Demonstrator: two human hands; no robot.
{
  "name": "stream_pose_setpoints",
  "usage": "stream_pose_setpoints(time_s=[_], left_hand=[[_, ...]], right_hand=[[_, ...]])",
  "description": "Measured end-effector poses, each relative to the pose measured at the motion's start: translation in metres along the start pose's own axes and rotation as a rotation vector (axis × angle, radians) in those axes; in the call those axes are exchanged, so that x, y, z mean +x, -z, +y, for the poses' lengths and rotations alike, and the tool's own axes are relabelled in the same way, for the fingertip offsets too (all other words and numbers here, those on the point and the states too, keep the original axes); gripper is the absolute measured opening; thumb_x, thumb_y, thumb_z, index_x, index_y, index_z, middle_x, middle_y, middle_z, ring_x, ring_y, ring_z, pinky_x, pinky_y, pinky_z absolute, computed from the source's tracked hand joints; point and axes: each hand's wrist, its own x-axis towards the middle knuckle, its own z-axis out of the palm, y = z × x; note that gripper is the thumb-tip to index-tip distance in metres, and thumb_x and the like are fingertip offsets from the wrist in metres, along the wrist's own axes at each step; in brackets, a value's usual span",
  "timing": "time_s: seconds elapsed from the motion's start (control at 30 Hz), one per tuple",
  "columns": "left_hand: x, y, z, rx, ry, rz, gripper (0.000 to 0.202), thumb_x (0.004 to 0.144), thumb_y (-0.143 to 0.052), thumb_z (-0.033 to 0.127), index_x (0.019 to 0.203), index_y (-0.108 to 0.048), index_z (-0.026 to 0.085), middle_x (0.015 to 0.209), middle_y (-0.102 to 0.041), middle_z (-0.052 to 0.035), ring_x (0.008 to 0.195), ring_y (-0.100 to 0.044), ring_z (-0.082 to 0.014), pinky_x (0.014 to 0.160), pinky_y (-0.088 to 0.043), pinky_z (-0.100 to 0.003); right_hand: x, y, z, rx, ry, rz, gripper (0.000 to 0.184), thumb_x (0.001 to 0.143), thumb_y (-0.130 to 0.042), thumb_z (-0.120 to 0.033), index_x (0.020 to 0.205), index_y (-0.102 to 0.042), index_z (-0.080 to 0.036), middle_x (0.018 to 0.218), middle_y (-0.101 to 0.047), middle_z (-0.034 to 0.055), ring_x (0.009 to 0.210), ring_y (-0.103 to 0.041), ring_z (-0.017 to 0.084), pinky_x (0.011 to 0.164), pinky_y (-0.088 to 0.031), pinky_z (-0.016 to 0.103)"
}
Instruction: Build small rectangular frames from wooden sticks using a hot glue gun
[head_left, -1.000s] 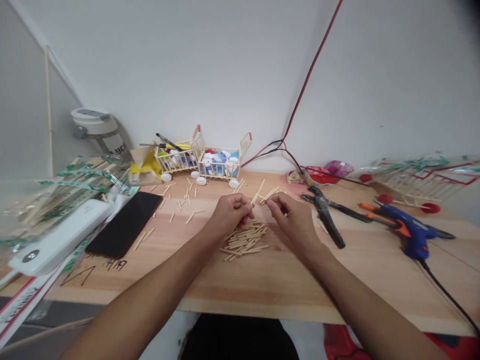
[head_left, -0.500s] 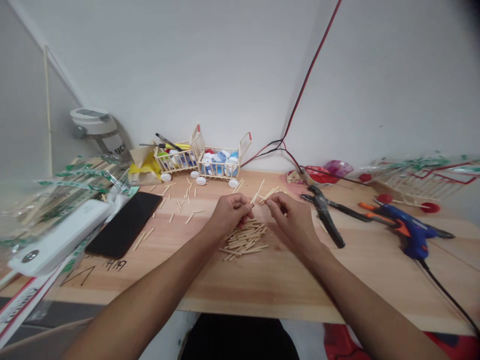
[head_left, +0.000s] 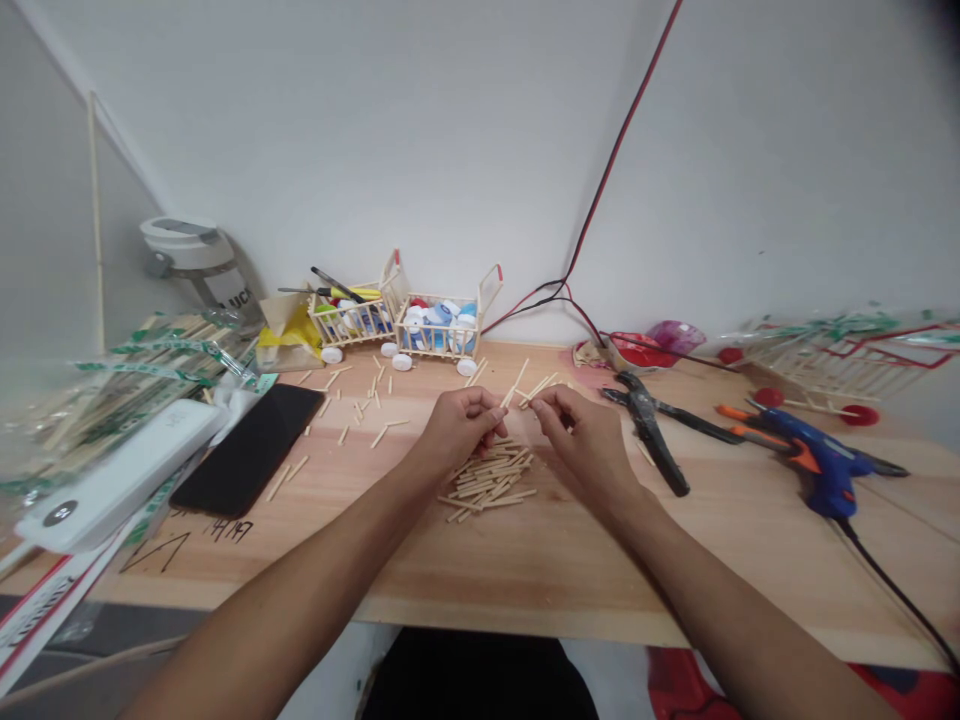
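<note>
Over the middle of the table, my left hand [head_left: 471, 425] pinches a thin wooden stick [head_left: 516, 383] between thumb and fingers. Close beside it on the right, my right hand [head_left: 574, 425] is closed on short wooden sticks [head_left: 538, 388] that cross near its fingertips. How many it grips, and which ones lie on the table behind, I cannot tell. Just below both hands lies a heap of short cut sticks [head_left: 491, 480], partly covered by my left fingers. More stick pieces [head_left: 377, 400] are scattered to the left.
Two small stick-built carts [head_left: 439, 340] hold bottle caps at the wall. Black-handled pliers [head_left: 652, 440] and a blue glue gun [head_left: 825, 470] lie right, near a red-wheeled cart [head_left: 855, 385]. Left are a phone [head_left: 247, 450], a white device [head_left: 120, 475] and bagged sticks [head_left: 142, 370].
</note>
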Motion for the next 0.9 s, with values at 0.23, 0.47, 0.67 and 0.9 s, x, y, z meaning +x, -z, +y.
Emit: stream_pose_setpoints(time_s=[0.23,0.47,0.67,0.9], left_hand=[[-0.0001,-0.0005,0.0014,0.011,-0.002,0.001,0.018,0.076,-0.065,0.025,0.069,-0.054,0.012,0.058,-0.058,0.0004,0.041,-0.045,-0.005,0.036,-0.036,-0.016],[0.0,-0.0002,0.0015,0.017,0.006,0.004,0.019,0.076,-0.065,0.026,0.069,-0.054,0.013,0.056,-0.057,0.0019,0.04,-0.043,-0.0042,0.036,-0.035,-0.015],[0.0,0.0002,0.0016,0.024,-0.018,-0.009,0.02,0.076,-0.065,0.027,0.069,-0.053,0.013,0.059,-0.058,0.001,0.042,-0.045,-0.0047,0.037,-0.036,-0.016],[0.0006,0.0002,0.0002,0.046,-0.02,-0.013,0.016,0.078,-0.062,0.024,0.071,-0.053,0.013,0.059,-0.058,0.0003,0.042,-0.044,-0.0051,0.036,-0.037,-0.015]], right_hand=[[0.0002,0.0002,-0.0011,0.004,-0.005,0.001,0.021,0.09,-0.05,-0.03,0.075,-0.06,-0.018,0.062,-0.057,-0.0021,0.056,-0.047,0.011,0.056,-0.033,0.024],[-0.0001,-0.0008,0.0009,0.015,-0.002,-0.002,0.021,0.09,-0.05,-0.03,0.075,-0.06,-0.019,0.063,-0.057,-0.0021,0.057,-0.047,0.011,0.056,-0.033,0.023],[0.0002,-0.0016,0.0,0.014,-0.013,-0.005,0.021,0.09,-0.051,-0.03,0.075,-0.059,-0.018,0.061,-0.057,-0.0023,0.056,-0.047,0.011,0.056,-0.033,0.024],[0.001,-0.0007,-0.0011,0.015,-0.02,-0.022,0.02,0.09,-0.052,-0.03,0.077,-0.061,-0.019,0.058,-0.055,-0.0036,0.053,-0.046,0.01,0.054,-0.032,0.023]])
